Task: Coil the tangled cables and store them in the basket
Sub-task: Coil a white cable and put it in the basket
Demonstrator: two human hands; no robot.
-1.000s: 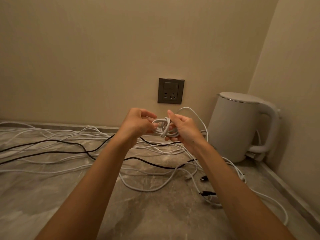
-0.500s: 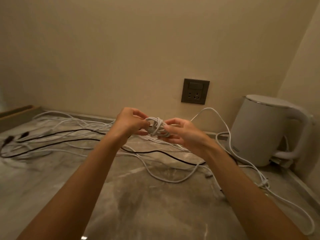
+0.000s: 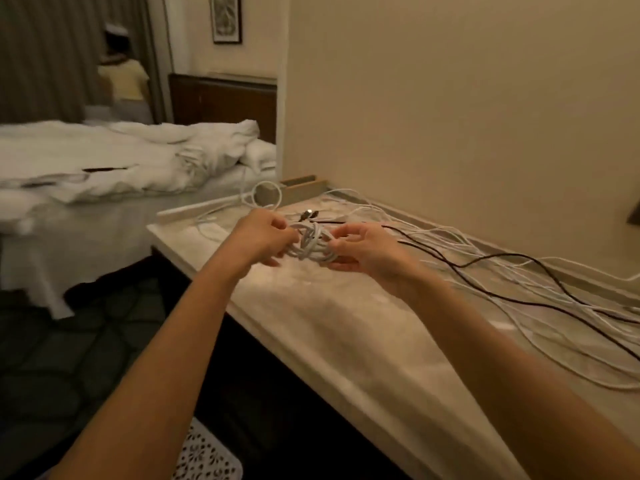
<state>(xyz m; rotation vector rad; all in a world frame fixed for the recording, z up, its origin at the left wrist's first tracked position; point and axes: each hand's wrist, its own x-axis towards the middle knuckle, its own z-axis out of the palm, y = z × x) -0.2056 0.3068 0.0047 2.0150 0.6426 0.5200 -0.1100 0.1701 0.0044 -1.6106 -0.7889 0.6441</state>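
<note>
I hold a small coiled bundle of white cable [image 3: 310, 247] above the marble counter [image 3: 346, 327]. My left hand [image 3: 263, 237] pinches its left side and my right hand [image 3: 363, 251] grips its right side. Many loose white cables [image 3: 512, 258] and a black cable [image 3: 485, 265] lie tangled along the counter toward the right. A loose white loop [image 3: 265, 195] rests at the counter's far end. A white perforated basket [image 3: 204, 455] shows on the floor at the bottom edge, below my left forearm.
A bed with rumpled white bedding [image 3: 138, 157] stands left of the counter across a dark patterned floor [image 3: 69, 358]. A beige wall [image 3: 450, 98] backs the counter. A wooden tray edge [image 3: 303, 183] sits at the counter's far end.
The view has swung left: the kettle and wall socket are out of sight, and the bed, floor and basket now show. Both hands still hold the white coil.
</note>
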